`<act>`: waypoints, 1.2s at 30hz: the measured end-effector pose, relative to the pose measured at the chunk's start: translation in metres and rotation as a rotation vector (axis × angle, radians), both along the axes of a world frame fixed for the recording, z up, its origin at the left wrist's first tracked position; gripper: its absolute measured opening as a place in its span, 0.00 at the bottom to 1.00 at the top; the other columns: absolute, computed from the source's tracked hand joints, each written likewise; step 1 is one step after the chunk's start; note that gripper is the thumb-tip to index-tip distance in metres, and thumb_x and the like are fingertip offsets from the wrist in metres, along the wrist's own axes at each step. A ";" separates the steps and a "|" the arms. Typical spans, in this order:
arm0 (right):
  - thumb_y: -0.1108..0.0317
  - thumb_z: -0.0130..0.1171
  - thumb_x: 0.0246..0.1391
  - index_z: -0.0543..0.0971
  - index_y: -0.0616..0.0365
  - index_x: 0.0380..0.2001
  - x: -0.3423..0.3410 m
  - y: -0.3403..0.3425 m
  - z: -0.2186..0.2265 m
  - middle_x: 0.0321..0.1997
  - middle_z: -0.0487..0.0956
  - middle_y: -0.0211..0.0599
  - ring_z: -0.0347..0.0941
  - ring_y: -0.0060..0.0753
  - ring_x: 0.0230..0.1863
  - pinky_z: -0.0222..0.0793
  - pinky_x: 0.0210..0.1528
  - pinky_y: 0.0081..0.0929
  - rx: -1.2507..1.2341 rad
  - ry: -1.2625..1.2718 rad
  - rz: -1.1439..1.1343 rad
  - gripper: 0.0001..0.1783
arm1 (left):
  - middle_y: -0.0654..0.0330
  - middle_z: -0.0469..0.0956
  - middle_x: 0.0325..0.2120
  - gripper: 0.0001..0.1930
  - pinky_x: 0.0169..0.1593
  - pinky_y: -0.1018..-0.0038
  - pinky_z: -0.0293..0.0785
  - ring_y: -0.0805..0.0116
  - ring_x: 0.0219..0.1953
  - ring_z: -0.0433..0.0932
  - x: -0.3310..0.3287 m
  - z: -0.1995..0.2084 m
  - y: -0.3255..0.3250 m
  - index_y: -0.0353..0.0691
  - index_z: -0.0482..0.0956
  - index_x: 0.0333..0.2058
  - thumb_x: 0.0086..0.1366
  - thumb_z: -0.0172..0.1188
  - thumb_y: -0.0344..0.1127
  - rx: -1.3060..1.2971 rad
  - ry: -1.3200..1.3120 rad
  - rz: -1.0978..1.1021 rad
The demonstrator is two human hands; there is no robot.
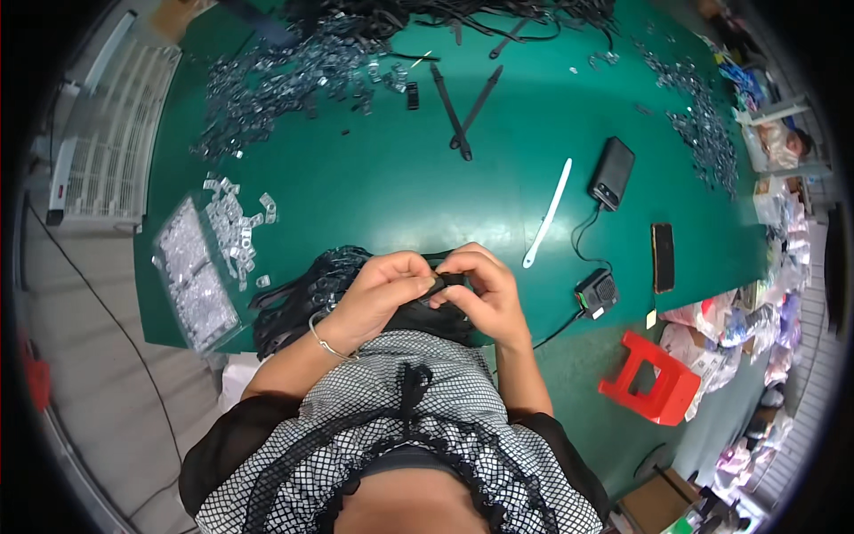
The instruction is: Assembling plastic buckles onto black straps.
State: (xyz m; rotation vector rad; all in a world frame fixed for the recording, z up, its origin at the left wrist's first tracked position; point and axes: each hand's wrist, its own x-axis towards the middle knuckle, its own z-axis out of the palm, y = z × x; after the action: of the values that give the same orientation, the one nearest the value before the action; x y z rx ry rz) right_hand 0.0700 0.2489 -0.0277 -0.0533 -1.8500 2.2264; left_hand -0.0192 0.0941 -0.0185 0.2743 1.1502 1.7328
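Observation:
Both my hands meet at the table's near edge, close to my body. My left hand [382,289] pinches a small black strap piece [453,279] between thumb and fingers. From the other side my right hand [485,289] pinches the same piece. Fingers cover most of it, so its exact shape is hidden. Beneath and to the left of my hands lies a heap of black straps [289,311], with some shiny clear bits among them. Farther off, two dark straps [467,133] lie crossed in a V.
Clear plastic pieces [233,227] and a bag of them [191,267] lie left on the green table [391,200]. Dark small parts [294,80] pile up behind. To the right are a white strap [549,214], power bank [612,173], small corded device [596,294], phone [663,258] and red stool [672,392].

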 end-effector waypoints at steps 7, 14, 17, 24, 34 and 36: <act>0.78 0.60 0.40 0.75 0.65 0.32 -0.001 -0.003 -0.008 0.31 0.72 0.37 0.71 0.28 0.31 0.67 0.33 0.22 0.117 0.071 -0.025 0.11 | 0.61 0.74 0.25 0.04 0.36 0.80 0.68 0.76 0.30 0.72 0.002 0.013 -0.001 0.33 0.71 0.29 0.59 0.51 0.29 -0.001 0.011 -0.019; 0.73 0.65 0.36 0.76 0.63 0.29 -0.005 -0.002 0.001 0.30 0.73 0.38 0.70 0.30 0.30 0.66 0.33 0.23 0.309 0.084 -0.012 0.13 | 0.65 0.72 0.25 0.04 0.34 0.84 0.67 0.80 0.29 0.71 0.003 0.008 -0.006 0.37 0.70 0.28 0.59 0.54 0.30 -0.041 0.049 -0.019; 0.72 0.66 0.34 0.76 0.62 0.28 -0.014 0.003 0.009 0.29 0.73 0.39 0.69 0.31 0.27 0.66 0.32 0.24 0.617 0.228 0.009 0.14 | 0.66 0.72 0.26 0.04 0.33 0.84 0.67 0.81 0.29 0.71 0.002 0.000 -0.010 0.37 0.69 0.27 0.58 0.55 0.29 -0.064 0.037 -0.023; 0.69 0.56 0.47 0.73 0.64 0.21 -0.001 -0.007 0.016 0.17 0.69 0.36 0.65 0.29 0.20 0.58 0.22 0.24 0.394 -0.166 -0.072 0.09 | 0.66 0.73 0.26 0.08 0.35 0.83 0.68 0.79 0.29 0.71 0.006 0.007 -0.008 0.36 0.71 0.29 0.52 0.62 0.27 -0.120 0.506 0.143; 0.68 0.53 0.52 0.73 0.62 0.16 0.008 -0.021 0.004 0.10 0.65 0.22 0.56 0.11 0.14 0.49 0.15 0.16 -0.123 -0.360 0.197 0.13 | 0.62 0.75 0.17 0.09 0.23 0.81 0.65 0.79 0.20 0.73 -0.006 0.016 -0.020 0.34 0.75 0.24 0.52 0.63 0.34 -0.233 0.740 -0.308; 0.69 0.52 0.52 0.74 0.60 0.16 0.010 -0.026 0.001 0.11 0.66 0.22 0.56 0.10 0.13 0.48 0.15 0.14 -0.259 -0.373 0.236 0.13 | 0.62 0.75 0.16 0.08 0.23 0.83 0.65 0.79 0.19 0.73 -0.005 0.021 -0.021 0.34 0.75 0.23 0.53 0.62 0.32 -0.156 0.558 -0.329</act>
State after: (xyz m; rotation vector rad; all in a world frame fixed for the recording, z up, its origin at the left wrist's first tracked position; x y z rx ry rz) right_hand 0.0801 0.2228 -0.0265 -0.3336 -1.8030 2.7691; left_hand -0.0241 0.0731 0.0024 0.8398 1.5283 1.2981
